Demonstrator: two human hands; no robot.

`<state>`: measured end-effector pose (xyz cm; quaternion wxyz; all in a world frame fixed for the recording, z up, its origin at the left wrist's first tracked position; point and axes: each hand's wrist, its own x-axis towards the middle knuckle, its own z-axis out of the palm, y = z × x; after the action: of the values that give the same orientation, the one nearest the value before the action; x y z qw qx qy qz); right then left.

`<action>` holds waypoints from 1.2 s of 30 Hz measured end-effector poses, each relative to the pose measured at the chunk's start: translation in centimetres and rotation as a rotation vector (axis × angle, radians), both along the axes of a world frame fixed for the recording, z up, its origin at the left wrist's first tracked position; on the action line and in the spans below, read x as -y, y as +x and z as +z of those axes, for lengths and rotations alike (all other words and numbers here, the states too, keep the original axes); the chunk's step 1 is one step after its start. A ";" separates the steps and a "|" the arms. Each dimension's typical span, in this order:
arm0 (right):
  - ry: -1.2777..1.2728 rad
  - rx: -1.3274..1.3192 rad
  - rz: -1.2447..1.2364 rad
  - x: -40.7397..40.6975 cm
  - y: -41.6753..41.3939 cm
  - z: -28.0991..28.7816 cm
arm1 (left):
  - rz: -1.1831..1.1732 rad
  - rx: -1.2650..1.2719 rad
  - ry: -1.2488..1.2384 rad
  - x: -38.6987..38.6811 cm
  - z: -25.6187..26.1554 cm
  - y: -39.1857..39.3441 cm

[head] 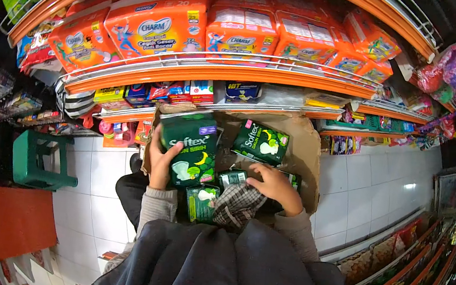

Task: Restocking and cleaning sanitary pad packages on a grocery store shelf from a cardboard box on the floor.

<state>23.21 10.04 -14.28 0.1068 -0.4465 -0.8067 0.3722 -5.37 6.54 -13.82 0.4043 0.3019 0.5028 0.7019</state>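
Observation:
My left hand (163,157) grips the left side of a large green Softex sanitary pad pack (194,148), its thumb across the front. The pack stands tilted at the left of an opened cardboard box (309,154). Over the box's middle, my right hand (276,187) has its fingers spread, thumb close to a checked cloth (241,203). Just left of those fingers is a smaller green pack (232,177), partly covered. Another Softex pack (261,142) lies farther back in the box, and one more green pack (202,202) rests nearer to me.
Above the box runs an orange-edged shelf (229,72) with a wire rail, stocked with orange Charm packs (157,23). Boxed products (241,92) sit on the shelf below. A green plastic stool (39,160) stands left on white floor tiles (107,173). More racks (406,272) line the right.

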 end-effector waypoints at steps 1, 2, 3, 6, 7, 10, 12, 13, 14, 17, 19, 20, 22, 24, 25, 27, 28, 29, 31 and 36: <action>-0.003 -0.032 -0.075 -0.1 0.9 -0.6 | 0.046 -0.023 0.056 0.1 0.4 -0.1; -0.028 -0.062 -0.118 -0.4 2.1 -1.4 | 0.034 0.049 0.052 0.5 0.1 -1.2; -0.056 -0.095 -0.157 -0.9 2.9 -1.7 | 0.027 0.117 0.046 1.1 -0.1 -2.3; 0.109 0.098 -0.230 -1.4 4.8 1.1 | 0.161 0.352 0.144 3.5 1.5 -3.9; 0.075 0.091 -0.279 -1.6 5.5 1.5 | 0.140 0.270 0.179 4.3 1.8 -5.6; -0.019 0.173 -0.382 -2.4 6.8 0.6 | 0.631 0.259 0.175 4.5 5.9 -6.1; -0.018 0.074 -0.313 -4.6 6.1 -0.9 | 0.565 0.434 0.155 5.5 8.4 -5.4; -0.008 -0.009 -0.262 -5.5 5.9 -1.5 | 0.558 0.411 0.139 5.7 8.3 -5.4; -0.013 -0.008 -0.268 -6.6 5.3 -2.0 | 0.553 0.387 0.124 5.9 8.1 -5.4; 0.336 0.178 -0.172 -8.5 2.8 -4.2 | 0.555 0.308 0.096 6.5 7.5 -5.9; 0.091 0.479 -0.179 -8.8 1.6 -5.7 | 0.563 0.259 0.086 6.8 7.2 -6.5; 0.114 0.465 -0.241 -8.4 1.4 -6.6 | 0.564 0.237 0.081 6.9 7.0 -6.8; 0.120 0.421 -0.224 -8.4 1.1 -6.6 | 0.593 0.181 0.070 7.8 6.7 -7.5; 0.195 0.320 -0.203 -7.9 1.3 -5.9 | 0.615 0.128 0.058 8.6 6.5 -8.1; 0.197 0.315 -0.193 -7.5 1.4 -5.1 | 0.624 0.102 0.052 8.9 6.5 -8.3; 0.206 0.238 -0.194 -6.5 2.2 -2.7 | 0.612 0.064 0.037 8.2 5.9 -8.6; 0.287 0.155 -0.189 -5.9 2.1 -1.5 | 0.630 0.034 0.032 8.7 6.2 -8.8; 0.333 0.087 -0.217 -4.9 1.9 0.8 | 0.571 0.238 0.010 7.5 7.7 -6.9; 0.317 0.011 -0.281 -3.0 1.7 4.8 | 0.295 0.414 -0.017 5.9 8.7 -3.9; 0.237 -0.397 -0.506 1.3 -0.2 7.3 | 0.050 0.353 -0.087 3.0 6.1 0.9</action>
<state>22.96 8.74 -6.95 0.4016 -0.5361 -0.6713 0.3172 -4.46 3.55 -7.72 0.4815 0.1437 0.4613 0.7313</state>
